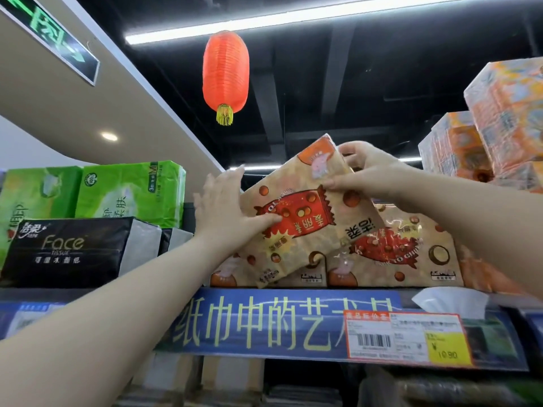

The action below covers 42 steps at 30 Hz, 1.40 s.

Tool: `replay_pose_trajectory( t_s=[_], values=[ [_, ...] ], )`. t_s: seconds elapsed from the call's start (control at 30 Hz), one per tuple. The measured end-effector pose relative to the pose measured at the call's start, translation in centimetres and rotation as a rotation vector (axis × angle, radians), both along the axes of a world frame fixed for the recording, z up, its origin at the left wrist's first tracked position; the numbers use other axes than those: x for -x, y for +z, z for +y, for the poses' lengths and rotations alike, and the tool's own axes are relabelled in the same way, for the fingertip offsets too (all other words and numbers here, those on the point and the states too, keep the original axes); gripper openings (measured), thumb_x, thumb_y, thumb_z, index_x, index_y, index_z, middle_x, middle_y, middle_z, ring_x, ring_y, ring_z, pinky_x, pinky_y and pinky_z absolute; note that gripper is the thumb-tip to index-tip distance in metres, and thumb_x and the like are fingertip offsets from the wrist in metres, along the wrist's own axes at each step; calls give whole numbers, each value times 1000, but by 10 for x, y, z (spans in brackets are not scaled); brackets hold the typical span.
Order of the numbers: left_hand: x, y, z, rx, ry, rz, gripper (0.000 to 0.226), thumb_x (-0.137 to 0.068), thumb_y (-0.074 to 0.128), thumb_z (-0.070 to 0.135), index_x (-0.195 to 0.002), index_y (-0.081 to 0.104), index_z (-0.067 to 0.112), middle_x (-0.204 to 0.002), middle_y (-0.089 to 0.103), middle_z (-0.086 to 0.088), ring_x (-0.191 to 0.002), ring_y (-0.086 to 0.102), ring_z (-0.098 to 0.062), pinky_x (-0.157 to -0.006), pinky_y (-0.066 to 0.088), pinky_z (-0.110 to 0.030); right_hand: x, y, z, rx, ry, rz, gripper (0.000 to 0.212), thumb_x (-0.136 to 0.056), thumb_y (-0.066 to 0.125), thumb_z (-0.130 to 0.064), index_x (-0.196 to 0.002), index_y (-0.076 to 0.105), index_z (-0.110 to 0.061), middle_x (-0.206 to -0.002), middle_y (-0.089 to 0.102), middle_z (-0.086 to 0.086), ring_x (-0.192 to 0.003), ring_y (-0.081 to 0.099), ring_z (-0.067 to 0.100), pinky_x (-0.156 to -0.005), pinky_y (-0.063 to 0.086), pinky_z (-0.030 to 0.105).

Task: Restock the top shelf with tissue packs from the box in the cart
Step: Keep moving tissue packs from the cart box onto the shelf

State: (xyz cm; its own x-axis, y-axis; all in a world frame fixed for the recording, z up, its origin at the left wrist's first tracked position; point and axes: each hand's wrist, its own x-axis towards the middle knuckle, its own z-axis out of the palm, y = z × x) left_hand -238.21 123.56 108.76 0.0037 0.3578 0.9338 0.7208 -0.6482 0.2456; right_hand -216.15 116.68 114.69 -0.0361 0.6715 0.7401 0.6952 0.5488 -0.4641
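At top shelf [88, 293], tissue pack [305, 218] between left hand [226, 210], right hand [367, 171]

Tilted tan tissue pack [296, 212] atop shelf [88, 292]

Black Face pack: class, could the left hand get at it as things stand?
Probably yes: the black Face pack sits on the top shelf beside the left hand, nothing between, once it leaves the tilted brown pack.

Both arms raised, left hand [226, 207] flat, fingers straight, right hand [364, 174] pinching tissue pack [305, 212]
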Motion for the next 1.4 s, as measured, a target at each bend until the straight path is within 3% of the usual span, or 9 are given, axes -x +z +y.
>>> replay_pose_trajectory(
  t_s=[0.23, 0.4, 0.53, 0.7, 0.8, 0.9, 1.03, 1.23, 1.4],
  values=[
    [-18, 39, -26, 27, -371, -1, 66, -71, 77, 42, -130, 48, 35, -113, 60, 14, -109, 56, -10, -88, 47, -25, 28, 11, -6, -171, -23, -206, 77, -77, 73, -41, -144, 36, -34, -143, 46, -3, -129, 46, 21, -100, 45, 38],
    [-6, 29, -8, -23, -383, -311, 47, -75, 74, 41, -117, 58, 30, -104, 64, 13, -100, 61, -12, -91, 50, -35, 12, -13, -4, -71, -113, -74, 102, -75, 75, -39, -152, 9, -26, -158, 19, 1, -143, 22, 24, -111, 28, 43],
    [-6, 19, 8, 185, -629, -696, 29, -75, 75, 40, -97, 61, 28, -98, 69, 3, -94, 66, -19, -88, 53, -41, 9, -33, 9, 223, -91, -107, 109, -73, 75, -43, -152, 1, -30, -157, 20, 4, -142, 26, 27, -111, 28, 46],
    [-11, 12, 12, 433, -836, -679, 50, -79, 69, 48, -118, 54, 20, -107, 70, -4, -94, 68, -23, -82, 54, -43, 20, -40, 21, 308, 78, -160, 91, -77, 75, -27, -147, 16, -33, -130, 53, -4, -120, 51, 16, -92, 47, 32],
    [-8, 15, 13, 368, -705, -631, 81, -74, 73, 49, -139, 32, 25, -131, 56, -3, -111, 58, -23, -83, 50, -43, 18, -38, 21, 277, 120, -132, 84, -78, 74, -23, -144, 22, -32, -121, 57, -5, -109, 57, 14, -80, 49, 28],
    [1, 21, 8, 118, -389, -543, 110, -72, 78, 38, -150, 1, 32, -155, 20, -6, -139, 28, -25, -111, 29, -46, 14, -27, 19, 189, 74, -50, 88, -74, 77, -24, -142, 22, -30, -120, 59, 0, -106, 59, 18, -85, 51, 37],
    [16, 19, 3, -66, -105, -284, 106, -74, 76, 30, -151, 4, 30, -157, 12, -9, -146, 10, -22, -118, 14, -42, 20, -11, 13, 70, -67, -188, 62, -77, 75, -32, -131, 42, -27, -123, 52, -3, -108, 55, 20, -88, 50, 38],
    [22, 2, 12, 140, -122, -131, 67, -79, 52, 2, -142, 39, 22, -143, 30, -11, -117, 42, -20, -97, 34, -24, 54, -12, 25, 17, -255, -553, 64, -83, 66, -44, -140, 43, -27, -136, 51, 0, -122, 49, 21, -93, 45, 32],
    [35, -4, 24, 351, 118, 24, 91, -76, 72, 27, -150, 18, 31, -156, 2, -12, -141, 21, -33, -114, 26, -40, 47, -18, 30, 118, -314, -541, 88, -77, 75, -34, -149, 25, -21, -144, 41, 3, -130, 43, 22, -100, 41, 33]
  ],
)
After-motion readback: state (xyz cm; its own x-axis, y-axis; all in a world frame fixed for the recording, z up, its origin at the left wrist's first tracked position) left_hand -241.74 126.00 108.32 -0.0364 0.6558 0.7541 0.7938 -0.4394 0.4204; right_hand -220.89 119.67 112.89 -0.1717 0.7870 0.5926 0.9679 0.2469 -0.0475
